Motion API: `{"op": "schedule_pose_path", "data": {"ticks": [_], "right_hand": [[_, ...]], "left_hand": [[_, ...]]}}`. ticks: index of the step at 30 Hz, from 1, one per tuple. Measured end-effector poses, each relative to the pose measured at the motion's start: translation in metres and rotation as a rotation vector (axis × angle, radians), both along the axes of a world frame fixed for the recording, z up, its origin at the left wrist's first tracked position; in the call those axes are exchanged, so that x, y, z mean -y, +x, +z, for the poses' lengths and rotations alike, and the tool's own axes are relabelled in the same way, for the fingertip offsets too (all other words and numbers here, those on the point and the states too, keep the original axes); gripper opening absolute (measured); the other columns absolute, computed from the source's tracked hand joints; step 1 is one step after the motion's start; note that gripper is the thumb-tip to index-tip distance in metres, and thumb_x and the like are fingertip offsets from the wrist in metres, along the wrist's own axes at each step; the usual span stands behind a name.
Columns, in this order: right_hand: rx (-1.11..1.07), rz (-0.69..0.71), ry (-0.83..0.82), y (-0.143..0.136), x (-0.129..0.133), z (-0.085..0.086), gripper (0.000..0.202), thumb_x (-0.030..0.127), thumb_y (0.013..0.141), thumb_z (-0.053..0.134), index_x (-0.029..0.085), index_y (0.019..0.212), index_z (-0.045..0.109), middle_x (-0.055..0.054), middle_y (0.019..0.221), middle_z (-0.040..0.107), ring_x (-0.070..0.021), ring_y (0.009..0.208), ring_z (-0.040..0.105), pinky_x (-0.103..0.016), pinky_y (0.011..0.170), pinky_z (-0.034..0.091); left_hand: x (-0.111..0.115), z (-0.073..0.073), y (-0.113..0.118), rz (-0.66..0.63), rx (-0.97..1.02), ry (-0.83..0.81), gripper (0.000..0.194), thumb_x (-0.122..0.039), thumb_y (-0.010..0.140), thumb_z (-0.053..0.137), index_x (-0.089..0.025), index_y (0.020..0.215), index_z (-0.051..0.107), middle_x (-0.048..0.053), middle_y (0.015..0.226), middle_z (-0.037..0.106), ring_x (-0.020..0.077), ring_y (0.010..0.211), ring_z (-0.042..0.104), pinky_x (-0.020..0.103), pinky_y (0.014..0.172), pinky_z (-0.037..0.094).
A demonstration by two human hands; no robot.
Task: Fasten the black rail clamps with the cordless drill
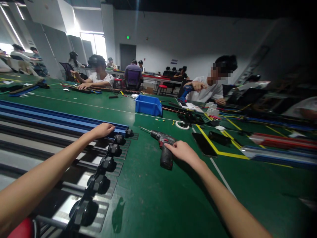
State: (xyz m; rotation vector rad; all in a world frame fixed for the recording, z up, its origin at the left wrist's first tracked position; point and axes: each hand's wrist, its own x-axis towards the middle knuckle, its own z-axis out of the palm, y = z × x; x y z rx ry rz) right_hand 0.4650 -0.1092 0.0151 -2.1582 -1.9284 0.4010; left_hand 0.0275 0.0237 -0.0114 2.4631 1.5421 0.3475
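Note:
My left hand (102, 130) lies over the near end of a long blue metal rail (74, 124), fingers curled down on it. Black knobbed end fittings (100, 180) run in a row along the ends of several parallel rails, below and beside that hand. On the green table, a black and red cordless drill (164, 143) lies on its side, its long bit pointing up and left. My right hand (184, 150) grips the drill from the right, thumb on the handle; its other fingers are partly hidden behind the tool.
A blue bin (148, 105) stands beyond the drill, with a white ring of tape (182, 125) to its right. A dark flat panel (204, 144) lies by yellow floor-style tape lines. Across the table, a person (205, 86) holds a blue drill (185, 92); another person (96, 77) works farther left.

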Motion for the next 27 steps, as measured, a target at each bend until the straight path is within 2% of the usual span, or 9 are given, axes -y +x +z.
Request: {"op": "schedule_pose_path", "data": {"ticks": [3,6,8,12,15,18,23,27], "right_hand": [[-0.187,0.027,-0.091,-0.006,0.001,-0.01,0.059,0.073,0.084,0.051,0.019,0.072,0.072,-0.01,0.06,0.066,-0.0213,0.051,0.06,-0.029,0.048,0.04],[-0.392,0.091,-0.086,-0.008,-0.001,-0.017,0.045,0.064,0.083,0.061,0.023,0.099,0.073,-0.005,0.065,0.068,-0.0192,0.052,0.06,-0.028,0.051,0.044],[-0.439,0.101,-0.068,-0.007,-0.002,-0.021,0.04,0.057,0.082,0.066,0.024,0.104,0.073,-0.003,0.068,0.069,-0.0193,0.056,0.061,-0.028,0.053,0.045],[-0.395,0.001,-0.009,-0.004,0.0,-0.029,0.038,0.057,0.079,0.067,0.021,0.087,0.075,-0.004,0.066,0.068,-0.0197,0.057,0.062,-0.026,0.052,0.042],[-0.343,-0.08,0.017,-0.003,0.002,-0.034,0.049,0.065,0.076,0.063,0.018,0.063,0.07,-0.005,0.059,0.065,-0.0185,0.053,0.059,-0.026,0.046,0.034],[-0.344,-0.121,0.059,-0.002,0.006,-0.038,0.058,0.071,0.072,0.062,0.018,0.05,0.062,-0.004,0.049,0.058,-0.0167,0.047,0.053,-0.027,0.044,0.028],[-0.565,-0.169,0.253,-0.006,0.02,-0.043,0.056,0.068,0.073,0.065,0.017,0.051,0.058,0.002,0.045,0.049,-0.012,0.044,0.043,-0.025,0.045,0.023],[-0.864,-0.137,0.5,-0.015,0.03,-0.038,0.044,0.056,0.075,0.071,0.014,0.066,0.063,0.0,0.057,0.058,-0.0125,0.052,0.05,-0.023,0.048,0.035]], "left_hand": [[0.0,0.0,0.0,0.001,-0.002,0.0,0.047,-0.05,0.093,0.033,-0.018,0.074,0.062,0.007,0.073,0.066,0.0198,0.066,0.056,0.028,0.065,0.034],[-0.002,-0.001,-0.001,-0.001,-0.011,0.004,0.047,-0.05,0.093,0.033,-0.018,0.075,0.062,0.008,0.074,0.067,0.02,0.067,0.056,0.027,0.065,0.035],[-0.003,-0.001,-0.001,0.004,-0.009,0.002,0.047,-0.05,0.092,0.034,-0.018,0.075,0.063,0.008,0.075,0.068,0.0199,0.068,0.057,0.027,0.066,0.035],[-0.002,-0.001,-0.001,0.009,0.017,0.004,0.046,-0.051,0.091,0.037,-0.017,0.074,0.064,0.007,0.073,0.067,0.0194,0.066,0.056,0.027,0.065,0.034],[-0.002,0.0,-0.001,-0.001,0.009,0.01,0.046,-0.051,0.091,0.036,-0.018,0.073,0.062,0.006,0.071,0.065,0.0191,0.064,0.054,0.027,0.063,0.033],[-0.001,0.0,-0.001,-0.018,-0.012,0.018,0.047,-0.051,0.093,0.032,-0.019,0.071,0.059,0.006,0.069,0.063,0.0191,0.063,0.053,0.027,0.062,0.032],[0.0,0.001,-0.001,-0.026,-0.016,0.022,0.046,-0.05,0.094,0.031,-0.019,0.072,0.057,0.006,0.071,0.064,0.0197,0.065,0.055,0.028,0.063,0.033],[0.001,0.001,0.0,-0.025,-0.026,0.016,0.047,-0.05,0.094,0.031,-0.019,0.072,0.059,0.007,0.071,0.065,0.0203,0.065,0.055,0.028,0.063,0.034]]}}
